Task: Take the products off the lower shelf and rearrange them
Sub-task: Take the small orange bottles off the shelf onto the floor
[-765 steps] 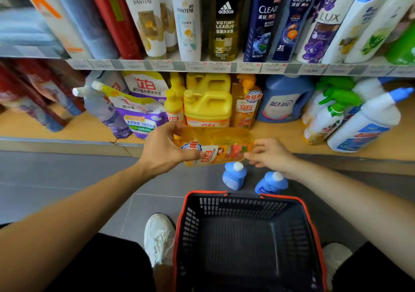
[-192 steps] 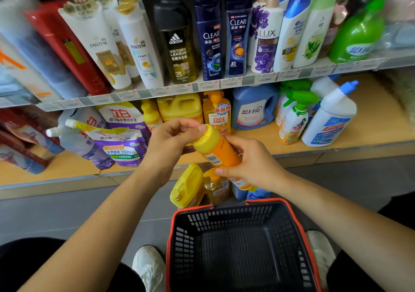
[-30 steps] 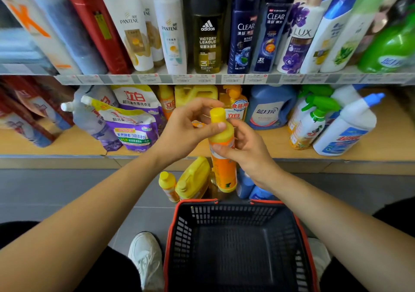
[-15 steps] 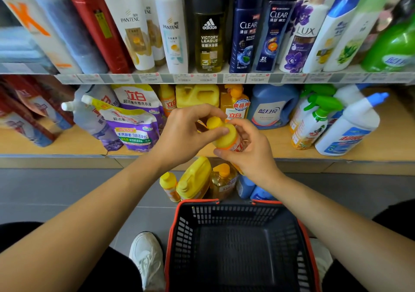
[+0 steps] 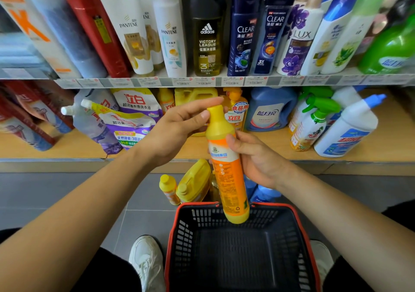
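Note:
A tall orange bottle with a yellow cap (image 5: 228,175) hangs upright in front of the lower shelf (image 5: 258,148), its base over the basket's far rim. My right hand (image 5: 256,157) grips its upper body from the right. My left hand (image 5: 179,130) pinches the yellow cap from the left with thumb and fingers. On the floor below stand a small yellow bottle (image 5: 168,188), a yellow jug (image 5: 195,182) and blue-capped bottles (image 5: 263,194). The lower shelf holds purple refill pouches (image 5: 128,121), yellow detergent containers (image 5: 195,93), a blue jug (image 5: 270,109) and spray bottles (image 5: 314,121).
A black basket with a red rim (image 5: 241,246) sits on the grey floor between my white shoes (image 5: 147,260). The upper shelf (image 5: 202,81) carries shampoo and body wash bottles. Red packets (image 5: 29,116) lean at the lower shelf's left end.
The orange bottle was tipped with its cap toward me half a second ago; now it stands upright and lower, in both hands. The view has shifted slightly.

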Demonstrator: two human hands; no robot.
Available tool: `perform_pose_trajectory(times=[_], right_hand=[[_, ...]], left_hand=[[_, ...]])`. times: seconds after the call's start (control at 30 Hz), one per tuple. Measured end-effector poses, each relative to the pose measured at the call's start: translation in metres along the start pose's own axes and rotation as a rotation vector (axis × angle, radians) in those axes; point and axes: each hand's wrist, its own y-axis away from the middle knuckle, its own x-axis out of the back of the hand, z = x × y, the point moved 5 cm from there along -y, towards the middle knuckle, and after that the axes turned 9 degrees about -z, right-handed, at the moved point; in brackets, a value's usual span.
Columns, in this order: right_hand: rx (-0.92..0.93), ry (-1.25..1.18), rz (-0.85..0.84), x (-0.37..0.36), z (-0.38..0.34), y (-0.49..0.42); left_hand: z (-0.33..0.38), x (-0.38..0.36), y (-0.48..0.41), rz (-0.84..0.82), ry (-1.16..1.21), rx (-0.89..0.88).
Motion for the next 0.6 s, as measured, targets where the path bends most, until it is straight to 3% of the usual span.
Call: perform_pose_trajectory(times=[0.2, 0.33, 0.5, 0.6], right_hand=[[0.037, 0.02, 0.061, 0.003, -0.002, 0.0], [0.133, 0.203, 0.207, 0.009, -0.004, 0.001], [0.232, 0.529, 0.408, 0.013, -0.006, 0.005], [0.238, 0.5, 0.401, 0.013, -0.007, 0.006]], left_hand=[[-0.003, 0.005, 0.0, 0.046, 0.024, -0.045], [0.001, 0.003, -0.001, 0.038, 0.013, -0.084], [0.005, 0.0, 0.001, 0.122, -0.195, -0.132], [0.006, 0.003, 0.004, 0.205, -0.294, -0.124]])
